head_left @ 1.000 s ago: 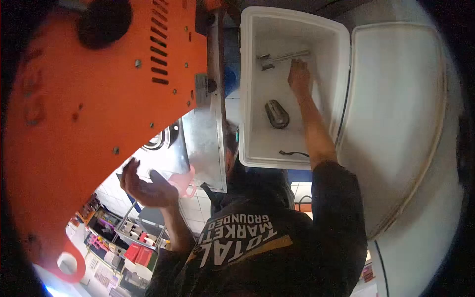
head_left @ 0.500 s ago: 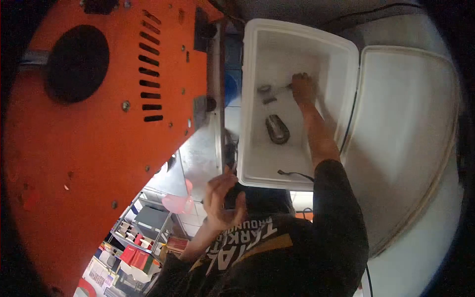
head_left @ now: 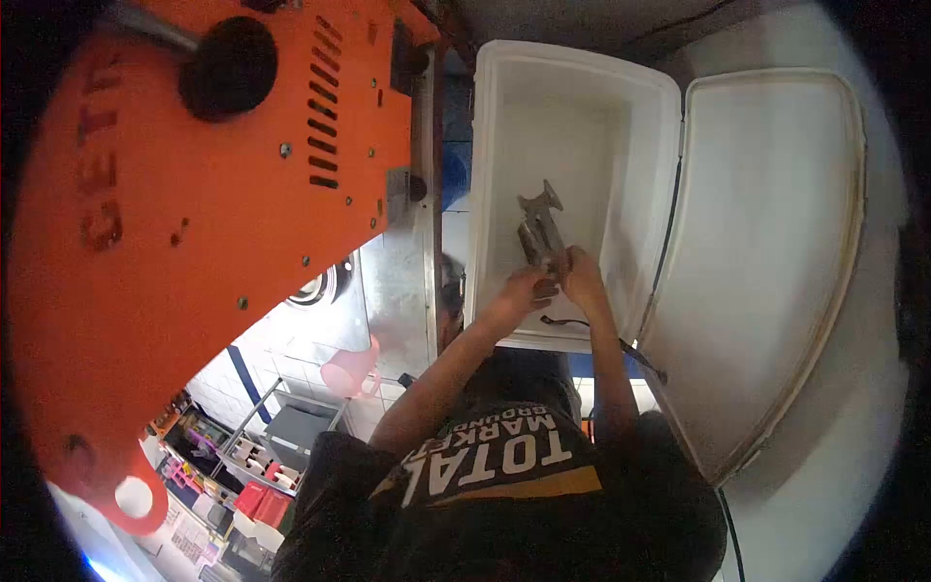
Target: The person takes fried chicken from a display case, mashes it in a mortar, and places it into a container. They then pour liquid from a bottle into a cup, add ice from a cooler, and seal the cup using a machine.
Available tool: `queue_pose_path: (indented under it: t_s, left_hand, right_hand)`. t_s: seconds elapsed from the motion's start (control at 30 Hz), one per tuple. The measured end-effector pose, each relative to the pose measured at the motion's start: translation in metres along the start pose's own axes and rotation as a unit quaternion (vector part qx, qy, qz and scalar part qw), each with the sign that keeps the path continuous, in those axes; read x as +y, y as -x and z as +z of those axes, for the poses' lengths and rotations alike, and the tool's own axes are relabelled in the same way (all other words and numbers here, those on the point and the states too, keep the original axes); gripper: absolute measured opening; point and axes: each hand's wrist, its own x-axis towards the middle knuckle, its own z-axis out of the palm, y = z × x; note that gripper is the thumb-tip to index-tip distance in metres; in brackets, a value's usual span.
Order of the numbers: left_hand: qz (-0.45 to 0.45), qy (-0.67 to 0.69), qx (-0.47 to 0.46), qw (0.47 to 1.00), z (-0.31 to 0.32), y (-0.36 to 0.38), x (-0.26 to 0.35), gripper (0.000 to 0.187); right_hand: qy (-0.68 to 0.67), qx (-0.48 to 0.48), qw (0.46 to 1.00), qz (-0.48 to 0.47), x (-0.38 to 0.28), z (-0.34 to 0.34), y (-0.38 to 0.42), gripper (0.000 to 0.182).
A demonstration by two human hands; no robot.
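My left hand (head_left: pixel 529 291) and my right hand (head_left: pixel 582 274) are close together inside the lower part of a white box (head_left: pixel 495 116). Both have their fingers closed around the near end of a shiny metal object (head_left: pixel 539 233). This object points away from me, and its far tip flares out into a winged shape. Fingers cover its near end, so its full form is hidden. A dark strap or cord (head_left: pixel 565 321) hangs over the box's near rim, below my hands.
The box's white lid (head_left: pixel 766 223) lies open on the right. A large orange metal casing (head_left: pixel 242 194) with slots fills the upper left. A pink container (head_left: pixel 350 371), a grey bin (head_left: pixel 296 434) and shelving with assorted goods stand at the lower left.
My left hand has moved from outside into the box. My right hand has come back toward me from the far side. The metal object, formerly lying on the box floor, is now between both hands.
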Motion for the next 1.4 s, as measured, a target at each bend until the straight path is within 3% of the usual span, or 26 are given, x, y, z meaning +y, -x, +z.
queue_pose_path:
  t_s: [0.03, 0.07, 0.13, 0.17, 0.23, 0.3, 0.37, 0.43, 0.47, 0.53, 0.6, 0.7, 0.8, 0.9, 0.93, 0.97, 1.0, 1.03, 1.07, 1.1, 1.13, 1.23, 1.33, 1.4]
  left_hand:
    - [0.011, -0.011, 0.026, 1.0, 0.009, 0.001, 0.003, 0.048]
    - [0.021, -0.022, 0.051, 0.998, 0.018, 0.003, 0.006, 0.047]
    - [0.035, -0.057, 0.1, 0.993, 0.024, 0.002, -0.001, 0.045]
    - [0.035, -0.084, 0.126, 0.988, 0.02, 0.001, -0.012, 0.043]
    - [0.053, -0.107, 0.133, 0.984, 0.015, 0.006, -0.026, 0.038]
    - [0.087, -0.095, 0.096, 0.987, 0.018, 0.023, -0.031, 0.035]
    - [0.127, -0.147, 0.085, 0.977, 0.018, 0.037, -0.044, 0.031]
    - [0.142, -0.218, 0.079, 0.962, 0.019, 0.044, -0.049, 0.029]
    - [0.131, -0.26, 0.078, 0.954, 0.023, 0.049, -0.05, 0.029]
    - [0.137, -0.314, 0.082, 0.936, 0.026, 0.055, -0.048, 0.029]
    - [0.166, -0.332, 0.089, 0.924, 0.029, 0.064, -0.047, 0.03]
    - [0.162, -0.262, 0.082, 0.948, 0.035, 0.076, -0.029, 0.029]
    - [0.171, -0.276, 0.092, 0.941, 0.028, 0.074, -0.021, 0.029]
    - [0.207, -0.258, 0.098, 0.938, 0.026, 0.078, -0.008, 0.031]
    - [0.225, -0.293, 0.104, 0.924, 0.028, 0.076, -0.005, 0.032]
    - [0.245, -0.328, 0.116, 0.905, 0.032, 0.074, 0.0, 0.034]
    - [0.269, -0.362, 0.136, 0.882, 0.035, 0.072, 0.011, 0.036]
    - [0.108, -0.356, 0.105, 0.922, 0.059, 0.088, 0.046, 0.042]
    - [0.296, -0.334, 0.063, 0.893, 0.055, 0.073, 0.03, 0.048]
    - [0.28, -0.415, 0.089, 0.861, 0.1, 0.125, 0.079, 0.052]
    - [0.276, -0.468, 0.021, 0.839, 0.115, 0.139, 0.097, 0.048]
    - [0.531, -0.44, 0.16, 0.706, 0.149, 0.149, 0.069, 0.026]
    - [0.526, -0.414, 0.127, 0.732, 0.176, 0.227, 0.095, 0.026]
    - [0.547, -0.391, 0.137, 0.728, 0.181, 0.289, 0.108, 0.035]
  right_hand:
    - [-0.004, 0.058, 0.997, -0.057, 0.004, 0.004, 0.007, 0.036]
    - [-0.152, -0.005, 0.988, -0.009, 0.007, 0.002, 0.002, 0.037]
    - [-0.427, -0.136, 0.889, 0.088, 0.008, -0.003, -0.017, 0.038]
    - [-0.288, -0.088, 0.951, 0.067, 0.006, -0.004, -0.036, 0.038]
    - [-0.097, 0.075, 0.992, -0.008, 0.006, 0.007, -0.072, 0.034]
    - [-0.001, 0.293, 0.95, -0.109, 0.014, 0.033, -0.097, 0.026]
    - [-0.018, 0.365, 0.921, -0.133, -0.001, 0.031, -0.103, 0.023]
    - [0.022, 0.4, 0.9, -0.171, 0.001, 0.036, -0.14, 0.021]
    - [0.073, 0.395, 0.896, -0.189, 0.033, 0.052, -0.176, 0.02]
    - [0.109, 0.343, 0.92, -0.152, 0.035, 0.055, -0.203, 0.019]
    - [0.081, 0.238, 0.967, -0.037, 0.032, 0.057, -0.211, 0.018]
    - [0.073, 0.276, 0.955, -0.08, -0.001, 0.041, -0.163, 0.015]
    - [-0.016, 0.347, 0.934, -0.081, -0.013, 0.029, -0.116, 0.016]
    - [-0.037, 0.267, 0.962, -0.037, -0.024, 0.01, -0.071, 0.028]
    - [0.122, 0.377, 0.903, -0.165, 0.001, 0.023, -0.062, 0.033]
    - [0.271, 0.471, 0.79, -0.285, 0.037, 0.046, -0.059, 0.039]
    - [0.232, 0.42, 0.832, -0.278, 0.053, 0.061, -0.044, 0.048]
    - [0.251, 0.414, 0.825, -0.293, 0.06, 0.067, -0.022, 0.051]
    - [0.189, 0.35, 0.871, -0.288, 0.051, 0.064, 0.002, 0.05]
    - [0.127, 0.304, 0.898, -0.292, 0.033, 0.058, 0.023, 0.05]
    - [0.082, 0.272, 0.905, -0.316, 0.016, 0.053, 0.046, 0.049]
    - [0.002, 0.229, 0.868, -0.442, -0.06, 0.021, 0.115, 0.046]
    - [-0.02, 0.225, 0.781, -0.582, -0.133, -0.014, 0.189, 0.043]
    - [-0.021, 0.238, 0.733, -0.637, -0.176, -0.028, 0.235, 0.042]
